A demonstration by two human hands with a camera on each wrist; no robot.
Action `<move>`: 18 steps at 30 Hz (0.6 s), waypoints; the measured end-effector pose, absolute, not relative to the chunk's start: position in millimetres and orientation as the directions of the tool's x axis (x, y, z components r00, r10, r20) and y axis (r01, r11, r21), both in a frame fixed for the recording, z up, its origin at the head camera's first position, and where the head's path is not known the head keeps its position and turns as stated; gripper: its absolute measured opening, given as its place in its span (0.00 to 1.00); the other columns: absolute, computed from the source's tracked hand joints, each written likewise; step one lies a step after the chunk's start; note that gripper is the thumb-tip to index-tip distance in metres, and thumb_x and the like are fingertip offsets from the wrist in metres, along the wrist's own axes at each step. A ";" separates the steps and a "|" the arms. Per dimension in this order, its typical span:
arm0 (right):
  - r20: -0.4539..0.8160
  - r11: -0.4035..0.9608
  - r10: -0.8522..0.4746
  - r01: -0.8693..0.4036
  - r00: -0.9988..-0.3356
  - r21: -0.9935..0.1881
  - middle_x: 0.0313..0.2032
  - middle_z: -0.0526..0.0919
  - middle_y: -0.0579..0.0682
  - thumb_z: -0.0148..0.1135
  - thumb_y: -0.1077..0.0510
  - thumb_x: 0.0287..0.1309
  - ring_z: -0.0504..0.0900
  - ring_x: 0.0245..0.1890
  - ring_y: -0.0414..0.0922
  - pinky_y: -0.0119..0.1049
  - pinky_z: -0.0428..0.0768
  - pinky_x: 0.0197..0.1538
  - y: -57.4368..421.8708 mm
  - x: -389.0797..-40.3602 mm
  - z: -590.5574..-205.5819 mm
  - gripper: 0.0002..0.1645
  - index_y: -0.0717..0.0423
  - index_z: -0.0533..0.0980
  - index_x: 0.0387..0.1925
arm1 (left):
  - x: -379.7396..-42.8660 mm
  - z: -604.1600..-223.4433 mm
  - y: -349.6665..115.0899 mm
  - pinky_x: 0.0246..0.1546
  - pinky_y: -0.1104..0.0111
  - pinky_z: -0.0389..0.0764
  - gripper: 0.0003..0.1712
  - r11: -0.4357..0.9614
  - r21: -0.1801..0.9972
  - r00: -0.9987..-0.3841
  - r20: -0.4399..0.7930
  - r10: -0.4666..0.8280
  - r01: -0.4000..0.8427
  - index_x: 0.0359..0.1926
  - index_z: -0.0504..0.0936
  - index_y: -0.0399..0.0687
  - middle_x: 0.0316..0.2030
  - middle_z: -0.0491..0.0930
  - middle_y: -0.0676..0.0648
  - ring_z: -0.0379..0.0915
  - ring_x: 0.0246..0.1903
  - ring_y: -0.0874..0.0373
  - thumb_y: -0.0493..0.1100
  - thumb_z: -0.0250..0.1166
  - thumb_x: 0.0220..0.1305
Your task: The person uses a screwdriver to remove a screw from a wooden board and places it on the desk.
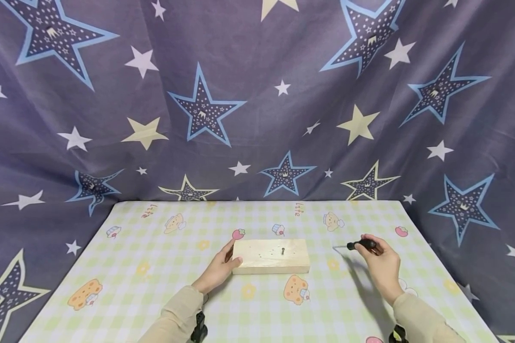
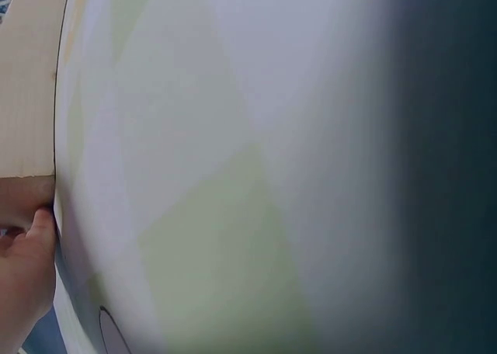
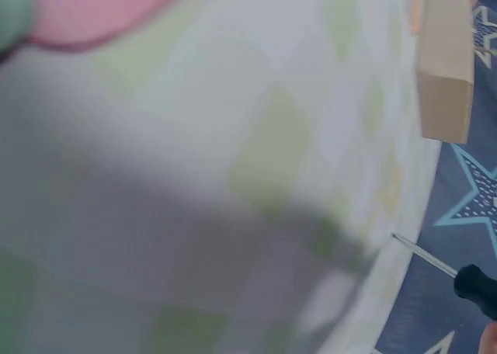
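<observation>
On the desk (image 1: pixel 116 257), the left hand (image 1: pixel 216 270) has its fingers round the left end of a wooden block (image 1: pixel 257 259) with a screw (image 1: pixel 283 251) standing in its top, the right hand (image 1: pixel 383 267) grasping a screwdriver (image 1: pixel 362 244) beside it, a starry curtain (image 1: pixel 249 43) beyond.

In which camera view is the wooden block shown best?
The head view, because it shows the wooden block nearly whole, with the screw in its top; the left hand covers only part of one end. The left wrist view shows a cropped part; the right wrist view, one end and a side, also cropped.
</observation>
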State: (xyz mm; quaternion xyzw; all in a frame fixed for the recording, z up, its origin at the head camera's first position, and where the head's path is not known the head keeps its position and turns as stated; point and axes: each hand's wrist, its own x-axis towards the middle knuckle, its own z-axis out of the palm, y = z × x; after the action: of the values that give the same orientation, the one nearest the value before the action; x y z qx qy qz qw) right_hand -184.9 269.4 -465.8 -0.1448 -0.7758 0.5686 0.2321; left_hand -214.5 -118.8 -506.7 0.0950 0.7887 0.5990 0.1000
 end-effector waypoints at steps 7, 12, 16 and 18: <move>0.177 0.252 0.484 -0.057 -0.857 -0.966 0.36 0.83 0.31 0.68 0.63 0.49 0.78 0.33 0.21 0.15 0.77 0.41 265.5 -191.3 -447.1 0.28 0.62 0.74 0.54 | -217.0 -514.8 -119.1 0.68 0.52 0.51 0.41 0.276 0.960 -0.962 -0.035 0.270 0.043 0.70 0.43 0.36 0.70 0.44 0.34 0.41 0.69 0.42 0.44 0.56 0.66; 0.170 0.245 0.452 -0.061 -0.876 -0.967 0.36 0.82 0.30 0.67 0.62 0.50 0.79 0.33 0.21 0.16 0.77 0.41 263.5 -192.4 -439.3 0.28 0.62 0.73 0.55 | -216.9 -516.0 -119.4 0.69 0.53 0.50 0.42 0.293 0.955 -0.962 -0.046 0.270 0.037 0.71 0.43 0.37 0.70 0.44 0.35 0.42 0.69 0.43 0.45 0.56 0.66; 0.197 0.291 0.400 -0.080 -0.895 -0.953 0.38 0.84 0.34 0.68 0.58 0.50 0.78 0.35 0.21 0.15 0.76 0.41 261.6 -192.7 -438.0 0.29 0.63 0.73 0.55 | -217.8 -516.8 -120.2 0.69 0.52 0.50 0.41 0.279 0.960 -0.962 -0.039 0.272 0.040 0.70 0.43 0.36 0.70 0.44 0.35 0.41 0.69 0.43 0.43 0.56 0.66; 0.225 0.299 0.371 -0.113 -0.901 -0.948 0.37 0.84 0.33 0.69 0.57 0.49 0.78 0.35 0.21 0.15 0.76 0.41 260.3 -192.8 -438.0 0.30 0.64 0.74 0.54 | -218.4 -516.7 -120.4 0.68 0.52 0.50 0.41 0.264 0.964 -0.962 -0.031 0.273 0.044 0.70 0.43 0.36 0.70 0.44 0.34 0.41 0.69 0.42 0.42 0.56 0.66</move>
State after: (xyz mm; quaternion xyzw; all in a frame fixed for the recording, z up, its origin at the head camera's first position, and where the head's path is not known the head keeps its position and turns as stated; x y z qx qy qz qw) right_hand -192.8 260.3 -438.0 -0.0828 -0.7788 0.5864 0.2067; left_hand -218.4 -120.4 -516.7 0.1004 0.7892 0.5983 0.0955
